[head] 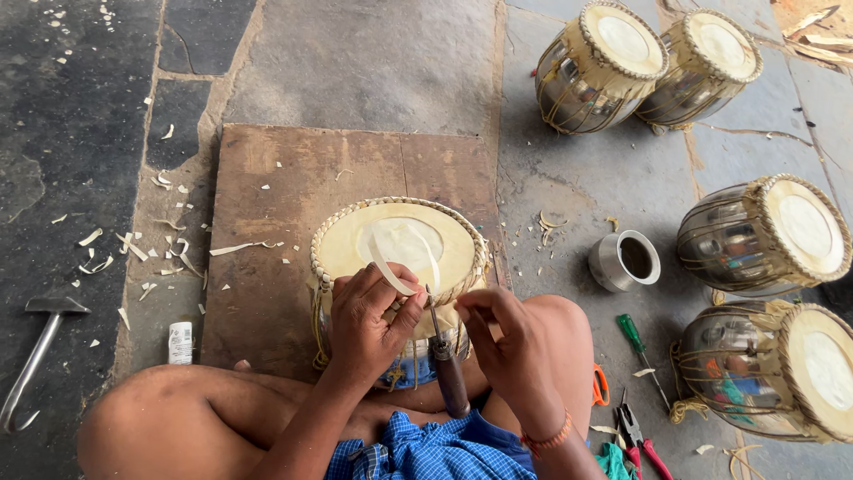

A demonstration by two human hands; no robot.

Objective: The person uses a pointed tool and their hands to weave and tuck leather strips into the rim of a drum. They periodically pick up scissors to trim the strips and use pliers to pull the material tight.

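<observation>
L hand fingers were curled tight, pinching a pale curled strip of hide that looped up over the drumhead. R hand fingers were closed narrow near the near rim of the drum; whether they gripped the strip's end or the tool, can't tell. Between both hands stood an awl-like tool w/ dark wooden handle, metal tip up toward the rim. The drum, a small metal-bodied one w/ cream skin and braided edge, sat upright betw. the person's knees on a brown wooden board. Pale shavings lay scattered to the left on the stone floor, a hammer further left. To the right: small steel cup, green-handled screwdriver, red-handled pliers, and four more similar drums lying on their sides.
</observation>
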